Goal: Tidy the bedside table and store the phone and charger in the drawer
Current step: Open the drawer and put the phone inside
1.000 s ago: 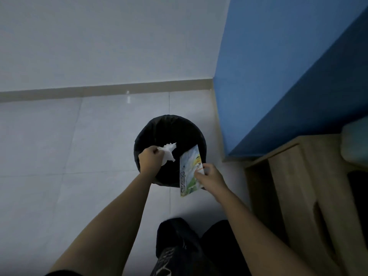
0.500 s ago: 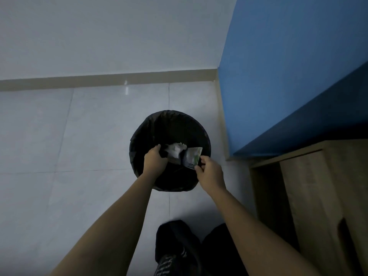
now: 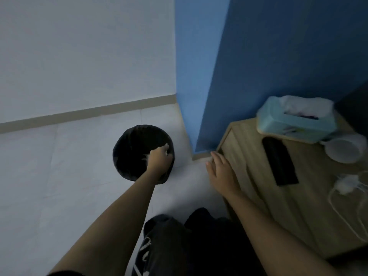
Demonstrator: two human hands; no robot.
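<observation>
Two hands are working apart: the right hand [image 3: 221,173], fingers spread and empty, is hovering beside the bedside table [image 3: 249,156], nearer the phone [image 3: 279,160], whose long axis is running away from it; beyond, the left hand [image 3: 159,159], loosely curled, is reaching over the bin [image 3: 127,148].

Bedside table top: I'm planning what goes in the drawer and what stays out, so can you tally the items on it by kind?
Tissue box: 1
Phone: 1, dark and lying flat
White cup: 1
Charger with white cable: 1, partly cut off by the frame edge
Total: 4 on the bedside table
</observation>
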